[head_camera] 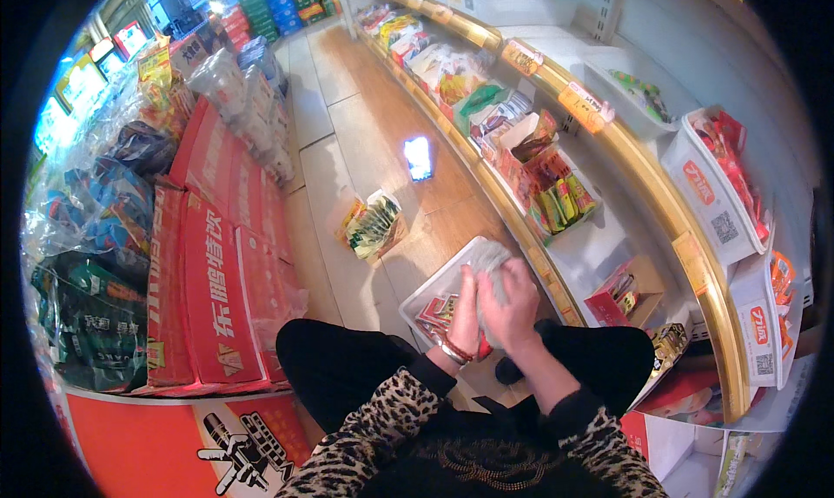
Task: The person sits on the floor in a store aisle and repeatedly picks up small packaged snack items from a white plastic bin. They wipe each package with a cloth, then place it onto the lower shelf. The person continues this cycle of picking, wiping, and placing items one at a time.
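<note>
A grey cloth (490,263) is bunched between my two hands, above a white plastic bin (417,288). My right hand (510,306) grips the cloth from the right side. My left hand (466,315) lies upright against the cloth's left side, its fingers close together; whether it grips the cloth is hard to tell. Inside the bin, partly hidden by my left hand, lie several small red and white snack packets (438,314). On the floor beyond the bin stands an open box of green and white packets (376,228). A lit phone (417,159) lies on the floor farther off.
Shelves with a gold edge (625,147) curve along the right, holding snack boxes (563,202), an open red carton (629,296) and white bins (707,188). Red drink cartons (218,289) are stacked at the left, with plastic-wrapped packs (98,205) beyond. My bent knees flank the bin.
</note>
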The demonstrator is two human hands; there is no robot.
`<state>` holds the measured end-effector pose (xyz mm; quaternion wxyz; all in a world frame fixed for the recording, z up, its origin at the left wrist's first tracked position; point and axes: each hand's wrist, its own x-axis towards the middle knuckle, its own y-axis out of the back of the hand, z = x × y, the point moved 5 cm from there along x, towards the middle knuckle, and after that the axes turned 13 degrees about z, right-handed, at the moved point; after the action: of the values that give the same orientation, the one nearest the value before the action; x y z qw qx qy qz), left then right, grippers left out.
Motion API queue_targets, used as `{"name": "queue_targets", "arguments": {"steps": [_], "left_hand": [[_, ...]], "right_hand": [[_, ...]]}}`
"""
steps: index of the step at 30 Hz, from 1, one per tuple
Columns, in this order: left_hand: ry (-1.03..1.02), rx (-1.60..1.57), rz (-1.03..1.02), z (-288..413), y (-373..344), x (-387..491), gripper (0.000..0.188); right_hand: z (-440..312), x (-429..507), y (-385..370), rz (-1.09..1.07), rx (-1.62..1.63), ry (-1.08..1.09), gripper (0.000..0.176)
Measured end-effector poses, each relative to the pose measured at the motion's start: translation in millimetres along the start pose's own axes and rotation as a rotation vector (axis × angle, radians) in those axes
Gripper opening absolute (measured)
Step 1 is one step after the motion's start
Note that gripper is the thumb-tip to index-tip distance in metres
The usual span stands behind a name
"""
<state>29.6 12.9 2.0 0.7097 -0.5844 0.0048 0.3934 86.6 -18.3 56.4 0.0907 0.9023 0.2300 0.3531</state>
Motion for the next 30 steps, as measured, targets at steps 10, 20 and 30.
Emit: {"name": "queue_targets", "arguments": {"steps": [10,20,30], "left_hand": [[-0.139,-0.100,-0.006,13,8,14,0.049],[-0.131,-0.384,-0.027,46,12,34,0.055],[-0.139,-0.167,-0.179,49,-7,30,0.062]], "right_hand": [[42,8,-9,0.046,-0.046,-0.169,0.021],[18,-72,5,-0.110,0.359,-0.193,0.019],[80,-51,37,0.225,0.491,-0.851,0.044]]}}
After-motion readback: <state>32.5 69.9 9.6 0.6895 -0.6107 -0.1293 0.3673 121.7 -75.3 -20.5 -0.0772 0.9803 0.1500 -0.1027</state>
